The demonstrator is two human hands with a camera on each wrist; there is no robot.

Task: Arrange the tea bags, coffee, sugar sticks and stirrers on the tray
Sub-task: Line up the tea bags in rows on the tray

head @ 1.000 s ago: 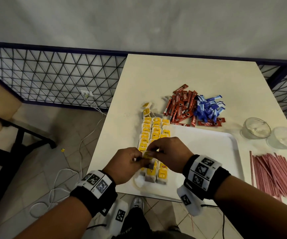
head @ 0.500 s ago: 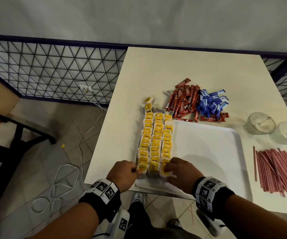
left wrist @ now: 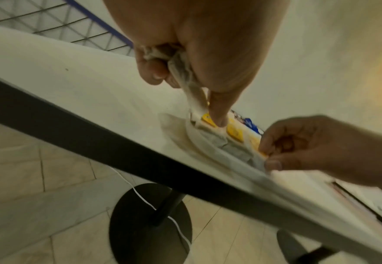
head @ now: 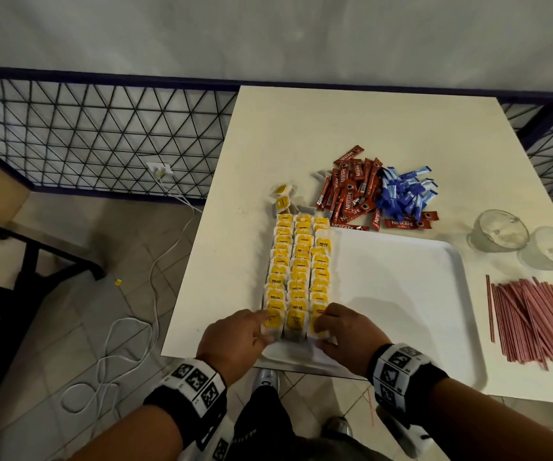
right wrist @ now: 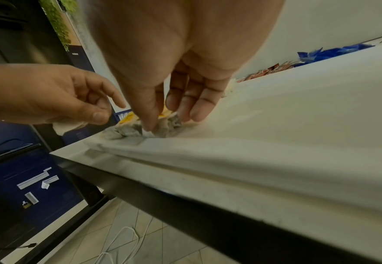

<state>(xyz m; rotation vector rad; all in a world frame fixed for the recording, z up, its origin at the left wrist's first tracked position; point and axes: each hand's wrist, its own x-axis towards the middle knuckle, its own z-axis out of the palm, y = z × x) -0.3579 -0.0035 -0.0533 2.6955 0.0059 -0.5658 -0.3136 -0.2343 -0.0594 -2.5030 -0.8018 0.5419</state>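
Tea bags (head: 298,274) in three rows on the tray's (head: 401,294) left side, nearest ones partly hidden by hands, left hand (head: 235,341) holding bags, finger pressing one, right hand (head: 345,331) pinching another.

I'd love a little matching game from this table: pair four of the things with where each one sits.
Things:
1. tea bags
2. coffee sticks
3. stirrers
4. glass bowls

Places:
A. table, right of the tray
B. rows along the tray's left side
C. pile beyond the tray, beside the blue sugar sticks
D. table, beyond the stirrers

Pairs: 1-B, 2-C, 3-A, 4-D
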